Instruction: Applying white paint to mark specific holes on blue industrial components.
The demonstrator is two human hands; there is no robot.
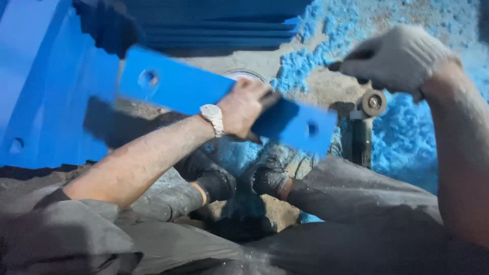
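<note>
A large blue-painted metal structure fills the upper left of the view, with ribbed blue panels running along the top. Below it lies a rough concrete floor, strewn at the upper right with thick drifts of blue paint dust and flakes.

The person sits on this floor, grey trousers filling the bottom of the view and two dark, dust-coated shoes meeting at the centre.

Across the middle runs a long flat blue metal bar with a round hole near each end. Its long axis slopes from upper left down to lower right, the left end lying in front of the big structure and the right end hanging above the shoes. It looks blurred.

The left arm reaches up from the lower left, bare forearm stretched out, a silver wristwatch on the wrist. The bare left hand is wrapped around the bar near its middle, fingers curled over the upper edge.

The right arm comes down from the right edge, bent at the wrist. The right hand, in a pale knit glove, is closed around the dark handle of a small angle grinder, whose round disc sits just beyond the bar's right end, close but apart from it.
</note>
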